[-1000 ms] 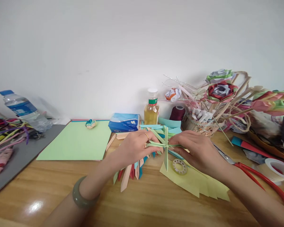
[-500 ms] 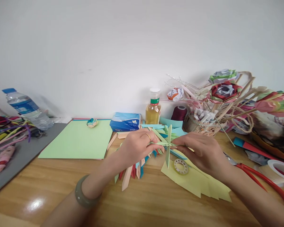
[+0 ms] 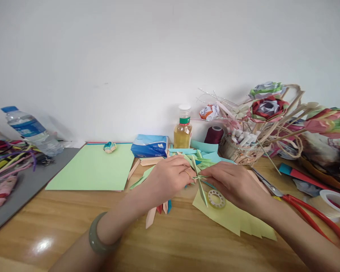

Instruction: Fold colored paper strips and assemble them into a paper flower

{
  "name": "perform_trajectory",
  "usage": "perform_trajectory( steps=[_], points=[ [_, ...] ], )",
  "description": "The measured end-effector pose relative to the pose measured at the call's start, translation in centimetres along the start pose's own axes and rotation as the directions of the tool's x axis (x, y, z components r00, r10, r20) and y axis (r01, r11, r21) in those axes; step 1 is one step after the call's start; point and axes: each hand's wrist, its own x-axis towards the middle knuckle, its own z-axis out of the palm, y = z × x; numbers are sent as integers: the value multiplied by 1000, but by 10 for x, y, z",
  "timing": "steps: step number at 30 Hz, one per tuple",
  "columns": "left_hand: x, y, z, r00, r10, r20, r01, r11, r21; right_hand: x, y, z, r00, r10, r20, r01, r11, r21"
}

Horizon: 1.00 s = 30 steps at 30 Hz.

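Between my hands is a light green folded paper piece (image 3: 202,192), made of narrow strips that cross, held a little above the table. My left hand (image 3: 174,175), with a ring and a bangle, is closed on its left side. On the right side my right hand (image 3: 229,181) pinches it between thumb and fingers. Yellow paper sheets (image 3: 232,219) with a tape roll (image 3: 216,199) on top lie under the right hand. Folded strips in peach, red and blue (image 3: 151,217) are partly hidden beneath my left hand.
Light green sheets (image 3: 87,170) bear a small paper flower (image 3: 109,147). Behind my hands stand a tissue pack (image 3: 149,146), a glue bottle (image 3: 183,130) and a thread spool (image 3: 214,135). Scissors with red handles (image 3: 300,211), white tape (image 3: 333,204) and paper flowers (image 3: 269,108) are at the right.
The crossing strip now leans, its top to the left and its lower end to the right. My left hand has turned and shifted slightly right, and my right hand has moved a little left.
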Motion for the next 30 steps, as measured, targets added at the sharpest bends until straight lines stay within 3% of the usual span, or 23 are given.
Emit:
perform_trajectory(
  steps=[8, 12, 20, 27, 30],
  points=[
    [-3, -3, 1, 996, -53, -67, 42, 985, -167, -1, 0, -2, 1000, 4, 20, -6, 998, 65],
    [-3, -4, -2, 998, -44, -35, 38, 986, -164, -2, 2, -4, 998, 15, 56, -19, 996, 83],
    [-4, -2, -1, 993, -116, -19, 114, 991, -68, -2, 3, -4, 1000, 4, 13, -5, 998, 57],
    [-4, 0, 11, 968, -176, 178, 182, 983, -17, 3, -4, -3, 987, 127, 97, -123, 991, -52],
    [-4, -3, 13, 960, -214, 179, 233, 968, -94, 1, -1, -2, 986, 134, 103, -126, 988, -88]
  ],
)
